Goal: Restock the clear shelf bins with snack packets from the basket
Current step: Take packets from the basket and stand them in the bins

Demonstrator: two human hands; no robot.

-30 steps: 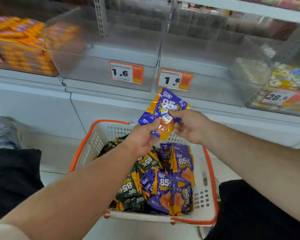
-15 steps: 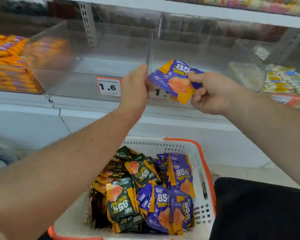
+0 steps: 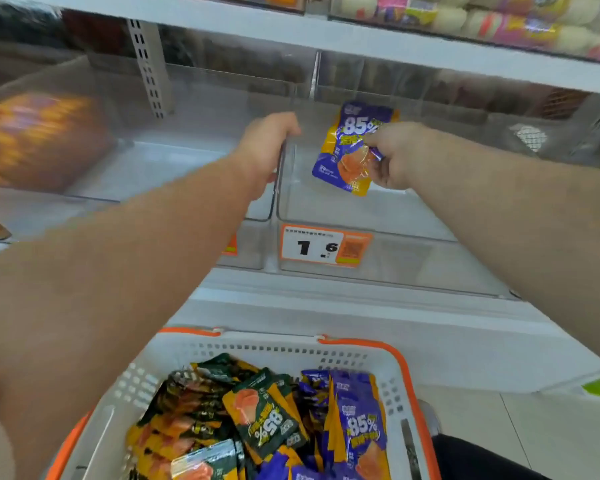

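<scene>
My right hand pinches a purple and orange snack packet marked 85%, held upright inside the clear shelf bin that carries a 1.6 price tag. My left hand grips the top edge of the clear wall between that bin and the clear bin to its left. Below, a white basket with an orange rim holds several purple packets and dark green packets.
A bin of orange packets stands at the far left. A white shelf board runs overhead with pink and white goods above it. My dark-clad knee is beside the basket on the tiled floor.
My right hand has carried the purple packet up and forward into the bin and turned it upright. My left hand let go of the packet and took hold of the bin wall.
</scene>
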